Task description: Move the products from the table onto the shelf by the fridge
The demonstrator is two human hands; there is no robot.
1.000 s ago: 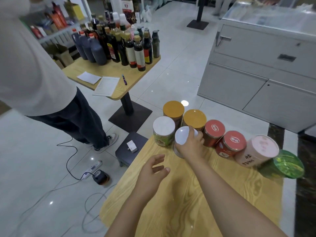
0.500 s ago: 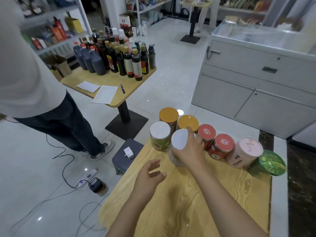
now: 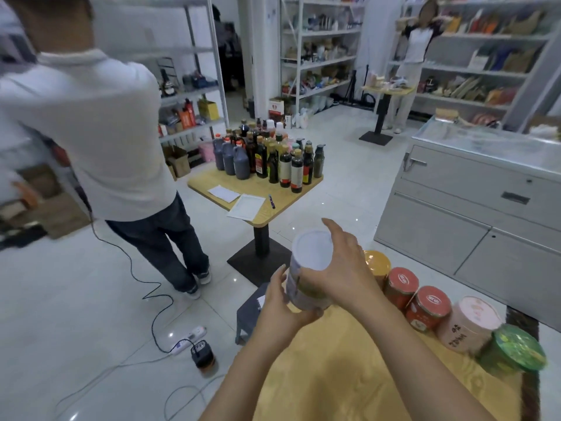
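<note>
A white-lidded can (image 3: 309,253) is lifted above the wooden table (image 3: 349,375). My right hand (image 3: 343,268) grips its top and side. My left hand (image 3: 279,305) cups it from below at the left. Behind my right arm a row of cans stays on the table: a yellow-lidded can (image 3: 378,264), two red-lidded cans (image 3: 402,282) (image 3: 431,305), a pink tub (image 3: 470,320) and a green-lidded tub (image 3: 516,350). The other white-lidded can and yellow-lidded can are hidden behind my hands.
A person in a white shirt (image 3: 91,126) stands at the left. A second table (image 3: 258,192) holds several bottles and papers. A grey stool (image 3: 249,314), a power strip (image 3: 188,338) and cables lie on the floor. Grey cabinets (image 3: 470,223) stand right, shelves (image 3: 318,56) behind.
The white-lidded can rose off the table in my right hand. My left hand came up and took hold of its lower side. The view tilted upward.
</note>
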